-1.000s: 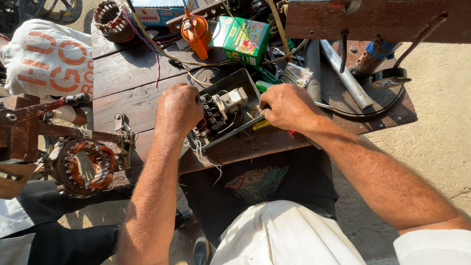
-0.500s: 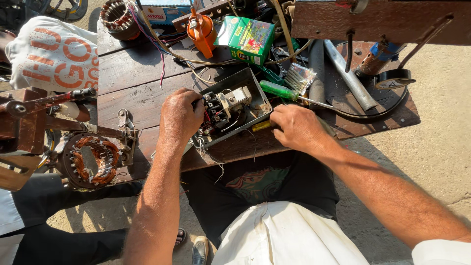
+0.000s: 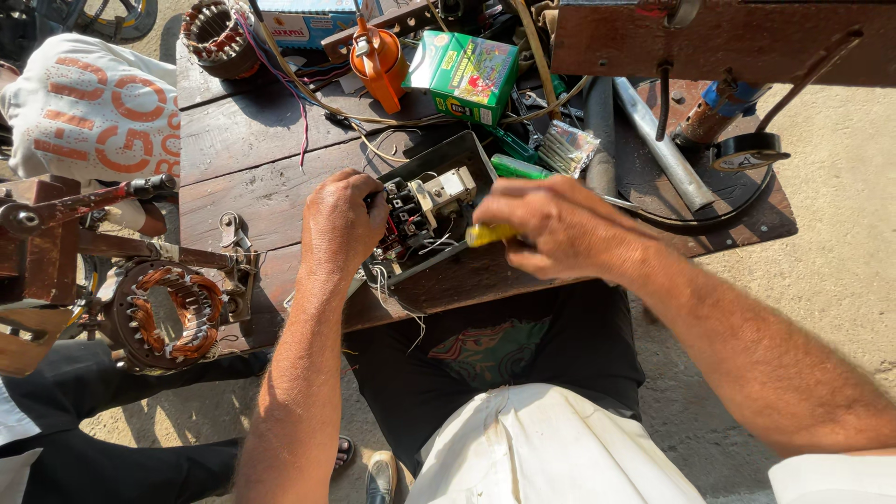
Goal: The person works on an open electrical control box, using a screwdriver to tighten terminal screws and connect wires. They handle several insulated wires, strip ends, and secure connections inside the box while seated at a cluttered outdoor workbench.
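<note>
Head view: left hand (image 3: 341,222) clasps the open switch box (image 3: 431,207) at the near edge of the dark wooden table (image 3: 252,191); right hand (image 3: 560,229) grips a yellow-handled screwdriver (image 3: 489,233), tip at the box. Bare sunlit concrete floor (image 3: 840,215) lies right. A green carton (image 3: 467,75) and orange oil can (image 3: 378,61) crowd the far side; a copper-wound stator (image 3: 170,313) sits left

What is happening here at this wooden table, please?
A person works on an open electrical switch box on a cluttered wooden table. The left hand steadies the box at its left side. The right hand holds a yellow-handled screwdriver, its shaft pointing into the wiring at the lower part of the box. A motor stator with copper windings sits clamped at the left. A green carton and an orange oil can lie behind.
</note>
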